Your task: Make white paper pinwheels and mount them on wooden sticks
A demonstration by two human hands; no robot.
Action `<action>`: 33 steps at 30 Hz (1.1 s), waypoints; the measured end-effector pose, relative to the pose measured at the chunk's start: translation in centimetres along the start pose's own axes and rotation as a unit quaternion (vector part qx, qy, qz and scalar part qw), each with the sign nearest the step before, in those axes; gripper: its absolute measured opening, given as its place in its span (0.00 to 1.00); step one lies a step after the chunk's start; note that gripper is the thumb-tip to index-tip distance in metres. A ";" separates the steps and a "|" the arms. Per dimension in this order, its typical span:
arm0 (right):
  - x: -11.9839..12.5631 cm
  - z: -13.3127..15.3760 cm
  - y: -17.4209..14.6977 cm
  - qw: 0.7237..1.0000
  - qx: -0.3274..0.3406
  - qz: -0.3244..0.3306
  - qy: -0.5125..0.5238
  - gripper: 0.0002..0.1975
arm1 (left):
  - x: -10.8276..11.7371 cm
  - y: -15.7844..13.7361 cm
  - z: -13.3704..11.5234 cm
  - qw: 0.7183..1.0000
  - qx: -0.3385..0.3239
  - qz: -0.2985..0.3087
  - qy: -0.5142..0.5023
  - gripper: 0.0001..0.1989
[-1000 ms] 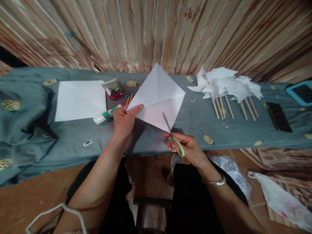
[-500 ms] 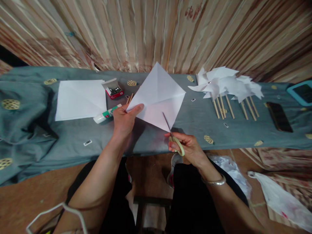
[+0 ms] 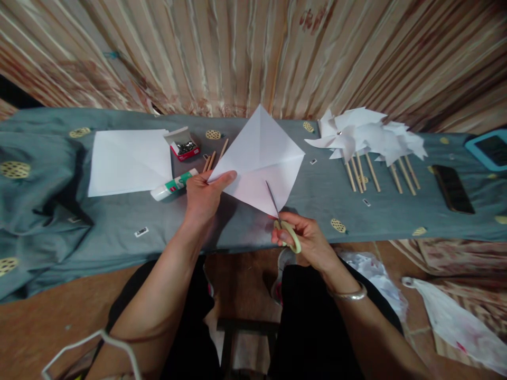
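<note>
A white square sheet of paper (image 3: 263, 153) with crossing diagonal creases hangs tilted over the table, one corner toward me. My left hand (image 3: 204, 198) pinches its left corner, thumb on top. My right hand (image 3: 303, 235) grips pale yellow-handled scissors (image 3: 291, 236) at the near corner. One blade lies over the paper along a crease; the other is hidden beneath. Close to my left hand are a glue stick (image 3: 174, 184) with a green and white label and several wooden sticks (image 3: 209, 161), partly covered by the hand and paper.
A stack of white paper (image 3: 129, 163) and an open red box of metal pins (image 3: 185, 148) lie on the left. Paper pinwheels (image 3: 364, 134) on sticks rest at the right, beside a dark phone (image 3: 452, 188) and a blue-framed device (image 3: 491, 149). A pleated curtain (image 3: 237, 58) hangs behind the table.
The paper has shifted slightly right and tilted a little with my left hand, showing more of the wooden sticks. The scissors stay at the near corner.
</note>
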State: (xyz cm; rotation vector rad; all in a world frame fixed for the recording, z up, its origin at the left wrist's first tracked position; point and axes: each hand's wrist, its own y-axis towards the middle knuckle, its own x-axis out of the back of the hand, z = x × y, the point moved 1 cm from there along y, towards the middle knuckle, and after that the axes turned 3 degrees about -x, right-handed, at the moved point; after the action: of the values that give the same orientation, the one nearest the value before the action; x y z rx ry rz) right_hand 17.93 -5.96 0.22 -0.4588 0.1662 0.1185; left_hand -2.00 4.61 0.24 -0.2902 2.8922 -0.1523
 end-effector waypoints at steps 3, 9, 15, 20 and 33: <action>0.1 -0.1 0.1 1.000 -0.011 0.000 0.012 0.30 | -0.1 -0.2 -0.1 1.000 0.000 0.005 0.002 0.11; 0.0 0.1 0.2 1.000 -0.004 0.010 0.018 0.32 | -0.3 -0.5 -0.2 1.000 0.001 0.017 -0.026 0.09; 0.0 -0.1 0.2 1.000 0.001 0.010 0.007 0.30 | -0.2 -0.5 -0.1 1.000 0.008 0.018 -0.016 0.09; 0.0 -0.1 0.2 1.000 0.000 0.010 0.007 0.30 | -0.1 -0.5 -0.1 0.999 0.005 0.022 -0.024 0.10; -0.3 0.2 0.2 1.000 0.003 0.005 0.024 0.30 | -0.3 -0.5 -0.1 1.000 0.002 0.022 -0.019 0.09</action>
State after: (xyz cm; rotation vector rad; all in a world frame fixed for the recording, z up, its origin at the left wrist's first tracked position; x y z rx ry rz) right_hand 17.67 -5.69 0.33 -0.4559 0.2151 0.1165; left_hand -1.62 4.21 0.45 -0.2269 2.8581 -0.1442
